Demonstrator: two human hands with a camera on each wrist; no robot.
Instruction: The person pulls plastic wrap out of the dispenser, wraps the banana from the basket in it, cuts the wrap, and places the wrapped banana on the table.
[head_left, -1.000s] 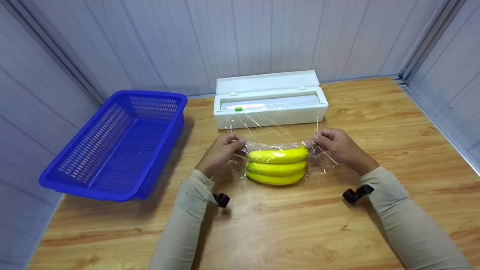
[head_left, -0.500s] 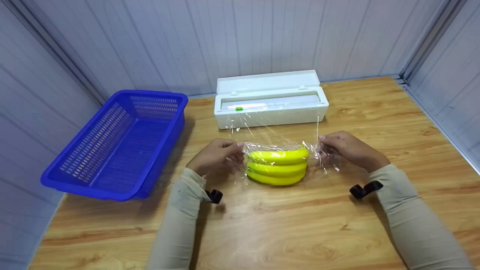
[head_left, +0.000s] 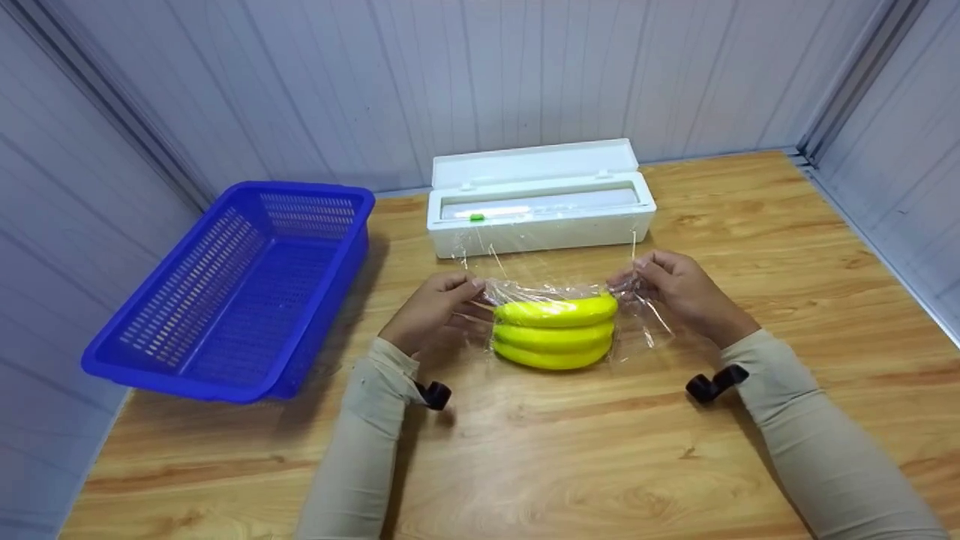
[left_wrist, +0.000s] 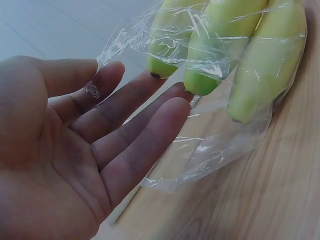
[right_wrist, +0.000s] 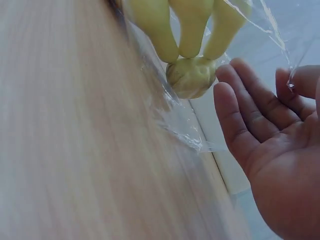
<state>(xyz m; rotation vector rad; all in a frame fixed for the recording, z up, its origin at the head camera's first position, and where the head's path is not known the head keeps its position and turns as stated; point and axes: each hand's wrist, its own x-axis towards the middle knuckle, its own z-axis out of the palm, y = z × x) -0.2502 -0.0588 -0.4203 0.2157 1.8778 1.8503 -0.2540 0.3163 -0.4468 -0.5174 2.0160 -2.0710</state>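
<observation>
A bunch of three yellow bananas (head_left: 555, 334) lies on the table under clear plastic wrap (head_left: 544, 266), which stretches back to a white box. At the bananas' tip end, my left hand (head_left: 433, 309) pinches the wrap between thumb and index finger. The left wrist view shows its other fingers extended beside the banana tips (left_wrist: 202, 82). My right hand (head_left: 686, 294) pinches the wrap by the stem end. In the right wrist view its remaining fingers reach close to the stem (right_wrist: 191, 77); whether they touch it I cannot tell.
Behind the bananas stands the white wrap box (head_left: 540, 236), its lid (head_left: 536, 165) raised, with a small green slider (head_left: 477, 217) on its front edge. A blue plastic basket (head_left: 311, 322) sits to the left. Pale panel walls (head_left: 525, 75) enclose the wooden table (head_left: 570, 465).
My right hand moved out to the right, then came back in toward the stem end. The left hand shifted slightly outward and partly back. Both keep the wrap; the bananas stay in place.
</observation>
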